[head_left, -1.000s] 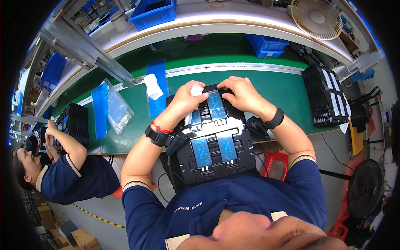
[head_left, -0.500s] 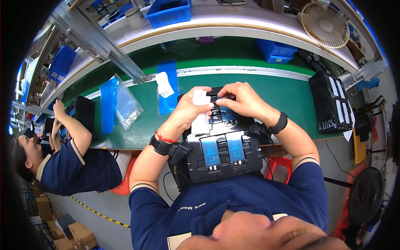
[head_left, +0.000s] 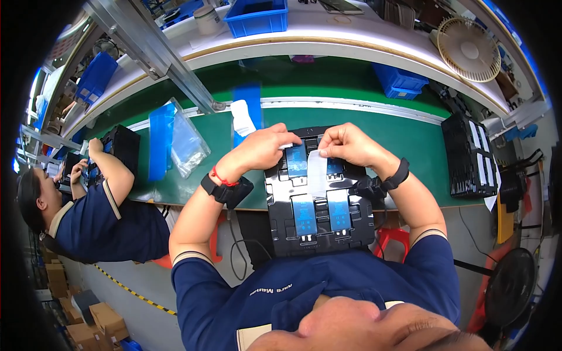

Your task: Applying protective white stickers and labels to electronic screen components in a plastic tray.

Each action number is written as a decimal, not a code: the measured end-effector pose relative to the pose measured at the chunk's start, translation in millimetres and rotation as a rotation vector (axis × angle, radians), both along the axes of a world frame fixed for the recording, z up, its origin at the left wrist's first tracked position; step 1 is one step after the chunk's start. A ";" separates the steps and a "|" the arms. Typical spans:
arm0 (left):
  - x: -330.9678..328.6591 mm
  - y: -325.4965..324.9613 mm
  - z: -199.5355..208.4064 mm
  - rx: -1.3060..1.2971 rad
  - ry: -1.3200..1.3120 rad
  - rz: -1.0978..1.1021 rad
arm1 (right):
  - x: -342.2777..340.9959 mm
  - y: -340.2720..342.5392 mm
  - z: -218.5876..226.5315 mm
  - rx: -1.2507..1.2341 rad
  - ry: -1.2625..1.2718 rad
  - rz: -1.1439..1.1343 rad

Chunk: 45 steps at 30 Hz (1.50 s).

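On the green bench in front of me lies a black moulded tray (head_left: 281, 205) with several flat blue-and-black battery packs (head_left: 304, 215) in its slots. My right hand (head_left: 353, 147) pinches the top end of a white strip (head_left: 317, 175), which hangs over the tray's middle and partly covers the upper packs. My left hand (head_left: 262, 149) is at the tray's upper left, its index finger stretched onto the top of the upper-left pack (head_left: 297, 161). A small white edge shows under its fingers; the thumb is hidden.
Left of the tray lie a folded white sheet (head_left: 242, 117) on blue film and a clear plastic bag (head_left: 188, 146). A stack of black trays (head_left: 470, 155) stands at the right. Blue bins (head_left: 256, 17) and a fan (head_left: 468, 50) are on the shelf. A co-worker (head_left: 105, 216) sits to my left.
The white strip has passed from my left hand to my right and moved right, uncovering the upper-left pack. My left index finger has come onto that pack.
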State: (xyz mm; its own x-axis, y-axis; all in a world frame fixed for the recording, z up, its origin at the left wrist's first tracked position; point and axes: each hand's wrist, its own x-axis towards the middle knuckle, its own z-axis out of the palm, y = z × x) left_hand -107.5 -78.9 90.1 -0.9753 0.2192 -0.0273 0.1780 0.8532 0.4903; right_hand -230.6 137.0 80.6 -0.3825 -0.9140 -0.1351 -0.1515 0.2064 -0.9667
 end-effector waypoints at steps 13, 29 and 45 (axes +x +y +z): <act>-40.7 23.4 22.7 -0.209 -0.213 -0.186 | 8.4 5.0 0.2 0.051 0.197 0.062; 5.9 -53.0 26.8 0.603 -0.185 0.088 | -2.2 -35.9 15.3 0.064 0.583 0.090; -9.6 -2.1 4.8 0.734 -0.134 0.295 | -5.4 -55.0 -12.7 0.086 0.741 0.057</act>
State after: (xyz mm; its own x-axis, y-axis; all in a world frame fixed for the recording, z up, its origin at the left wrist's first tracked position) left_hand -117.1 -81.0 94.9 -0.9945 -0.0396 -0.0971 -0.1046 0.3076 0.9457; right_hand -236.0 82.0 67.8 -0.3537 -0.9329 0.0679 -0.7694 0.2490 -0.5882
